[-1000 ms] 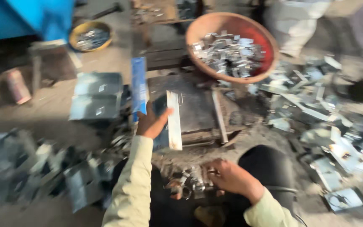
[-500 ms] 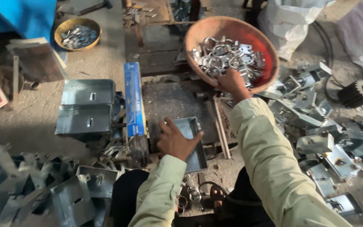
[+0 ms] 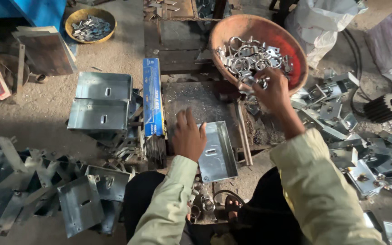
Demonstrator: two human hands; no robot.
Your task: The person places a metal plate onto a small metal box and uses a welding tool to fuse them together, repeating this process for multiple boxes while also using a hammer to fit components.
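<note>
The right hand [image 3: 272, 88] closes its fingers around a small bright metal ring clip [image 3: 260, 82] at the near lip of the round orange basin [image 3: 296, 50], at about one o'clock in the view. The fingers curl narrow and pinch the clip; how many pieces sit inside the grip cannot be told. Just beyond the knuckles lies the heap of ring clips [image 3: 250, 56], filling the near half of the basin.

The left hand [image 3: 189, 136] lies flat with its fingers spread, pressing down on the left edge of a shallow galvanised tray [image 3: 218, 152]. The tray rests on a dark metal work plate [image 3: 196, 102] near the centre of the view, its long axis running roughly twelve to six o'clock, tilted a little toward five. A slot shows in the middle of its floor.

From the clip in the right hand, the tray lies toward seven o'clock, and the left hand already touches it while the right is well apart from it.

Just beside the left hand at nine o'clock stands a long blue box [image 3: 152, 97], parallel to the tray. Farther out at nine to ten o'clock sit stacked metal trays [image 3: 100, 102], and loose metal brackets [image 3: 355, 136] are scattered at three o'clock. A yellow bowl [image 3: 90, 20] of small parts sits at eleven o'clock.
</note>
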